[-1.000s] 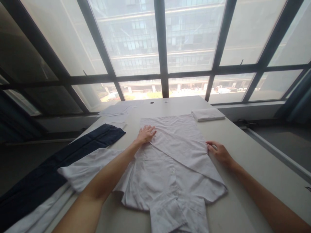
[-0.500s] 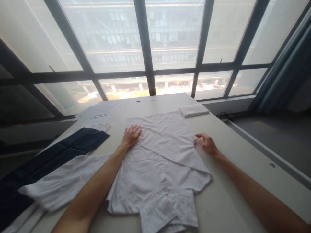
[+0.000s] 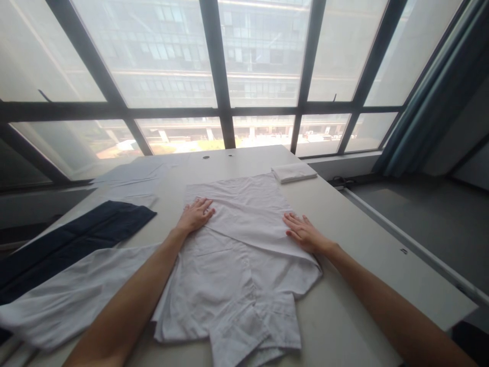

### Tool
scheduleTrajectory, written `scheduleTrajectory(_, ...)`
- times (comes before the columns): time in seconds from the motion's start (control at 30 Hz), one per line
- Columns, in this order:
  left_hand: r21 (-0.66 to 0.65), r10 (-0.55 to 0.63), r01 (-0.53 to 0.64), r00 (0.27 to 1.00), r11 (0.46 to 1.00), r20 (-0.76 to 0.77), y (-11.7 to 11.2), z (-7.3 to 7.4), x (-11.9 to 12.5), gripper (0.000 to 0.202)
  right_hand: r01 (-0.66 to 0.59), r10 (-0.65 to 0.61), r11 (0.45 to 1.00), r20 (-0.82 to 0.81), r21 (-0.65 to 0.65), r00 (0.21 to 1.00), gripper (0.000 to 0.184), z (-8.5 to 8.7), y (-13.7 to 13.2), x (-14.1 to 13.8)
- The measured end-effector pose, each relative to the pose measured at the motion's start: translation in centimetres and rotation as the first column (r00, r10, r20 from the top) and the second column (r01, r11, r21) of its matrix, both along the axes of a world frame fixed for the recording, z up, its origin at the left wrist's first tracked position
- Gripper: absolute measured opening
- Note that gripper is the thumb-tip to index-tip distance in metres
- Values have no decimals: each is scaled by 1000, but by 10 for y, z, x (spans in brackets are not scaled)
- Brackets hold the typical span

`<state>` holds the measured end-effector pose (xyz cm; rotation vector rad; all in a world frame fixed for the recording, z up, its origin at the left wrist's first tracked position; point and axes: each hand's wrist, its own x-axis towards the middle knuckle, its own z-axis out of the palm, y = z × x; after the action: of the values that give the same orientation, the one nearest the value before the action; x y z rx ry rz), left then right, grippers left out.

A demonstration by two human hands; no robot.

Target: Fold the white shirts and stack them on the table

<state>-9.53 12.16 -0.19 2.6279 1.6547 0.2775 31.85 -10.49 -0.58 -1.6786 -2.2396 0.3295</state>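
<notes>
Shirt [image 3: 233, 260], white and partly folded, lay flat on the worktop [image 3: 382, 257] between the left grip [image 3: 195, 214] and the right grip [image 3: 305, 234], its long axis running away from the person, across the line joining the two. Both touched it, so neither was nearer: the left pressed on its left edge with fingers spread apart, the right rested flat on its right edge, clamped on nothing. A slanting fold [image 3: 263, 247] ran from beside the left grip to the near side of the right. Navy garment [image 3: 87, 237] lay left of the left grip.
</notes>
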Motion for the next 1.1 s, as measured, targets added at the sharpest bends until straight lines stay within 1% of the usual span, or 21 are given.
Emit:
scheduleTrajectory(0.03,-6,8,-8,1000,1000,-1,-1,1,0,60,19,-19,1000,20,-13,1000,59,-4,1,3)
scheduleTrajectory(0.1,-17,12,-12,1000,1000,-1,-2,2,1,61,70,-71,998,44,6,997,60,-9,2,11)
scheduleTrajectory(0.23,-30,8,-7,1000,1000,14,-2,1,0,61,239,-242,969,44,62,969,56,-10,3,30)
scheduleTrajectory(0.3,-16,11,-10,999,1000,45,0,0,0,59,324,-326,941,-1,96,945,52,-8,4,39)
scheduleTrajectory(0.37,24,15,-17,995,1000,97,2,-1,-1,53,374,-364,915,-89,150,927,48,-6,6,43)
scheduleTrajectory(0.43,82,42,-56,987,995,155,5,-2,-3,48,375,-335,903,-203,211,920,45,-4,8,42)
scheduleTrajectory(0.53,142,156,-192,961,971,229,8,-2,-9,47,317,-216,906,-336,280,917,40,-3,13,33)
scheduleTrajectory(0.6,146,230,-270,942,952,245,9,-1,-13,47,273,-156,920,-374,283,914,37,-4,16,26)
scheduleTrajectory(0.7,147,254,-291,940,945,229,14,2,-16,48,215,-105,945,-389,248,915,36,-7,19,20)
scheduleTrajectory(0.77,104,254,-291,928,951,274,20,6,-17,50,195,-92,953,-391,234,916,37,-9,20,20)
scheduleTrajectory(0.87,-32,301,-310,887,950,349,35,17,-19,53,207,-103,951,-398,229,912,36,-11,21,21)
scheduleTrajectory(1.0,-155,368,-334,870,930,328,55,37,-26,55,223,-114,946,-401,237,909,35,-11,21,20)
scheduleTrajectory(1.1,-236,368,-305,879,923,302,65,50,-29,48,218,-110,948,-402,234,909,35,-9,21,19)
